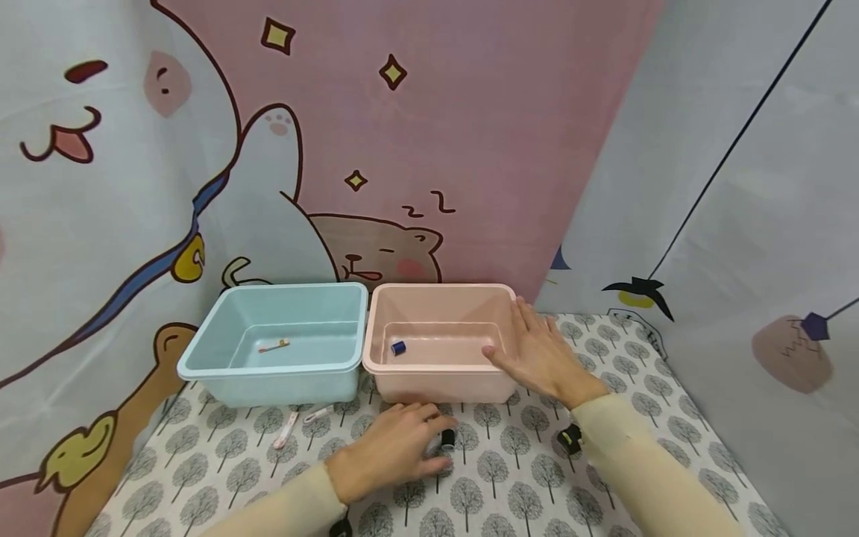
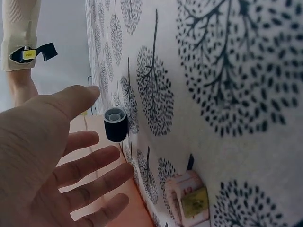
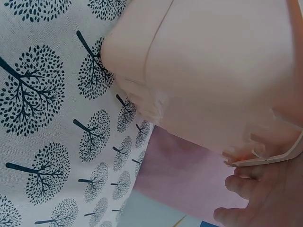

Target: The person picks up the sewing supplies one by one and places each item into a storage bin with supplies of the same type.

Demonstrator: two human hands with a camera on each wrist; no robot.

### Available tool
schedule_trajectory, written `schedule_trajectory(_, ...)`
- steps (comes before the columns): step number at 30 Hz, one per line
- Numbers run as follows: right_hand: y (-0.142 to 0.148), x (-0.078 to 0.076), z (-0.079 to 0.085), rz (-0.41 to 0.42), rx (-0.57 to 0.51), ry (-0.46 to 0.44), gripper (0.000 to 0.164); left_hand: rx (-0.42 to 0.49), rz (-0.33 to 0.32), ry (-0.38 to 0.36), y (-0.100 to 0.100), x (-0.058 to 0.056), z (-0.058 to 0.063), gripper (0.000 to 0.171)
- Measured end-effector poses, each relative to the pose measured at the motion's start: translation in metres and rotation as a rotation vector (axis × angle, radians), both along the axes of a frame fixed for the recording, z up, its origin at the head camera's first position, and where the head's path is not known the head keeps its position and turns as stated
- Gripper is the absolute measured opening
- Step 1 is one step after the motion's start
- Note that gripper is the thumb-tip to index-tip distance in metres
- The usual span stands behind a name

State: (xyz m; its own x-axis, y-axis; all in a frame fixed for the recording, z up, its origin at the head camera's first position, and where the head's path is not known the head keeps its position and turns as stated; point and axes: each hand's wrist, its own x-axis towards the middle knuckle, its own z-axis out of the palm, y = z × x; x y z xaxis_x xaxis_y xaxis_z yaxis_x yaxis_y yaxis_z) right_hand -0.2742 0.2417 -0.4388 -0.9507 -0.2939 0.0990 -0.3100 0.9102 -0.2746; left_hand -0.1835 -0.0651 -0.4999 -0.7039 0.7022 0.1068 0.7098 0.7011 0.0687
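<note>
My left hand (image 1: 396, 444) hovers low over the patterned cloth, its fingers loosely spread. A small black thread spool (image 2: 116, 125) stands on the cloth just beyond its thumb and fingertips. Close by in the left wrist view lies a rolled tape measure (image 2: 187, 196) with a metal end; the hand and arm hide it in the head view. My right hand (image 1: 540, 350) rests on the right rim of the pink basin (image 1: 443, 384), fingers extended along the outside and thumb over the inside. A blue thread spool (image 1: 399, 348) lies in this basin.
A light blue basin (image 1: 282, 388) stands left of the pink one, with a slim small item (image 1: 274, 345) inside. In front of it lie a pinkish-white strip-shaped item (image 1: 285, 430) and a small white item (image 1: 318, 414). A printed curtain (image 1: 496, 149) hangs behind the basins.
</note>
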Motion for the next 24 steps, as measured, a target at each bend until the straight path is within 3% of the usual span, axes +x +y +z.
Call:
schedule_trajectory(6, -0.001, -0.002, -0.002, 0.000, -0.011, -0.001, 0.117, -0.013, -0.011, 0.007, 0.005, -0.003, -0.004, 0.058)
schedule_trajectory(16, 0.001, -0.003, -0.003, -0.008, -0.033, 0.009, 0.118, 0.066, 0.017, 0.025, 0.010, -0.008, -0.011, 0.038)
schedule_trajectory(24, -0.001, -0.002, -0.003, -0.010, -0.037, 0.020, 0.118, 0.106, 0.015, 0.017, 0.009, -0.006, -0.013, 0.036)
